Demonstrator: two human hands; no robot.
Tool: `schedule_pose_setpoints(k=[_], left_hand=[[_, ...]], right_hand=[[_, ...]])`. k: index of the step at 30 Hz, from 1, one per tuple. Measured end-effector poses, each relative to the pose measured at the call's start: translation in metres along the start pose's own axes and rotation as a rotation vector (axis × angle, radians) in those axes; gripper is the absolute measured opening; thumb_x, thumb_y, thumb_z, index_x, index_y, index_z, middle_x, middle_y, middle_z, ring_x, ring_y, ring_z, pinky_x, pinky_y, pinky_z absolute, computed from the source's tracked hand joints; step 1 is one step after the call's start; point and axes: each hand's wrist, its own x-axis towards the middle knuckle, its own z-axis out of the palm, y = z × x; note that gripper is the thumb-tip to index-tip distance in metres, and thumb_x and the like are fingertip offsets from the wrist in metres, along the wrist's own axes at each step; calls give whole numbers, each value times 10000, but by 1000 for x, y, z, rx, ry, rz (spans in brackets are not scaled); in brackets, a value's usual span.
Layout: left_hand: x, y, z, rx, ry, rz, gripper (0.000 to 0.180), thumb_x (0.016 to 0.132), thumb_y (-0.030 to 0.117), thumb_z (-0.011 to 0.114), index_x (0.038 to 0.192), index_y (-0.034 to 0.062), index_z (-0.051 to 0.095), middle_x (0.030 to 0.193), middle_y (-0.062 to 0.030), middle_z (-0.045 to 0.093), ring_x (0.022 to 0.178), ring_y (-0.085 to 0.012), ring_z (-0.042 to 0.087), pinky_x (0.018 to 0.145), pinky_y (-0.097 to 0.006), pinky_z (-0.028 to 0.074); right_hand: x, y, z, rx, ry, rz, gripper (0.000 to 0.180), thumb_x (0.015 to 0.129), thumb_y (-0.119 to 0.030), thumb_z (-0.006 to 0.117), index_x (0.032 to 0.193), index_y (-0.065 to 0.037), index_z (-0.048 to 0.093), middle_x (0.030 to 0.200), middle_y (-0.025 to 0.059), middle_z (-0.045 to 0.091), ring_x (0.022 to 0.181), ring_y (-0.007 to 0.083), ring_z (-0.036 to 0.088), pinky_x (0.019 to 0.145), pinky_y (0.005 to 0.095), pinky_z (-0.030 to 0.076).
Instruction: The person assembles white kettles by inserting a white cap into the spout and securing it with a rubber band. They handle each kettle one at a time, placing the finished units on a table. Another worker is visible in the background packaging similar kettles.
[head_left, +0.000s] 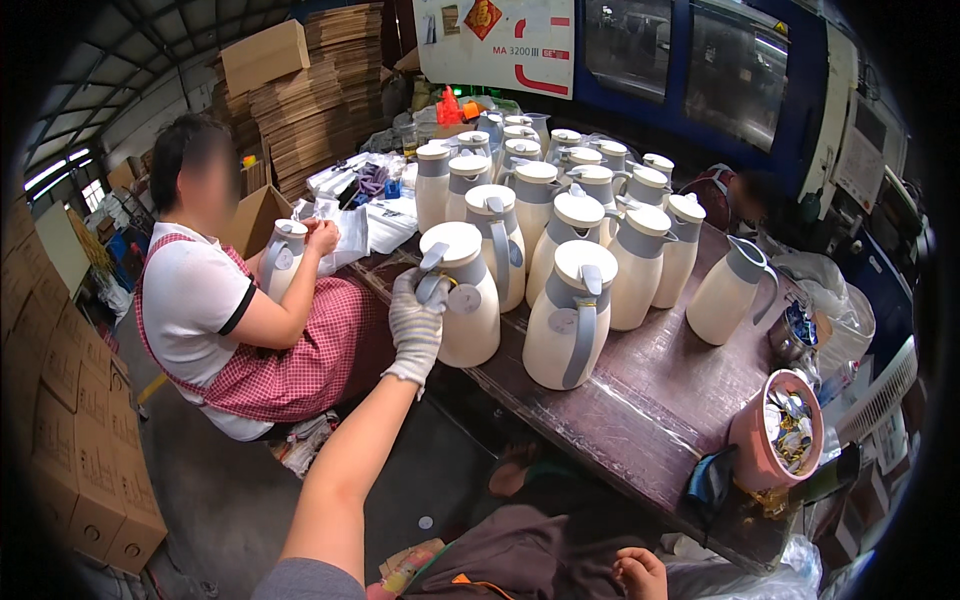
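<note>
My left hand, in a striped knit glove, is closed around the handle of a cream thermos jug. This jug stands upright at the table's near left edge, with a white lid and a round tag on its side. Just right of it is another lidded jug with a grey handle and a round tag. My bare right hand is low by my lap, apart from the jugs. Its fingers are curled in, and what they may hold is hidden.
Several lidded jugs crowd the dark table; a lidless jug stands to their right. A pink bucket of tags sits at the right corner. A co-worker sits left, handling a jug and plastic bag. Cartons line the left.
</note>
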Motion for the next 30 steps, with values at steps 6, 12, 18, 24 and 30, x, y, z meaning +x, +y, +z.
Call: schedule_pose_setpoints(k=[6,12,18,24,30], left_hand=[[18,-20,19,62,-57,-65,498,769,148,764,1195,21,540,1042,-137,652,922,-226,628,841,-359,494],[-24,-67,8,77,-152,-313,384,718,83,783,1037,28,575,929,-89,656,804,-179,610,750,-328,487],[-25,-35,12,-75,-36,-178,340,764,172,768,1007,25,580,847,-46,615,733,-146,555,723,-302,478],[-20,-9,12,-281,-177,-500,403,802,328,763,989,1,620,721,-22,613,633,-159,581,638,-311,493],[-48,12,39,-225,-211,-381,317,806,297,768,946,39,646,725,9,613,604,-79,520,578,-254,436]], right_hand=[[3,-1,-6,1,31,2,176,909,-69,574,1065,-6,624,821,37,636,674,68,555,596,162,430],[8,21,-17,-27,38,0,184,905,-75,570,1066,-3,622,810,38,632,627,72,536,536,171,401],[2,4,-12,-29,87,2,187,902,-67,564,1066,-2,624,811,47,636,619,72,533,528,173,392],[5,12,-11,-28,74,12,187,898,-72,571,1066,-15,630,816,29,636,624,59,524,545,164,389],[4,4,-9,-43,22,2,189,898,-72,577,1070,-11,627,821,28,635,662,64,537,586,164,414]])
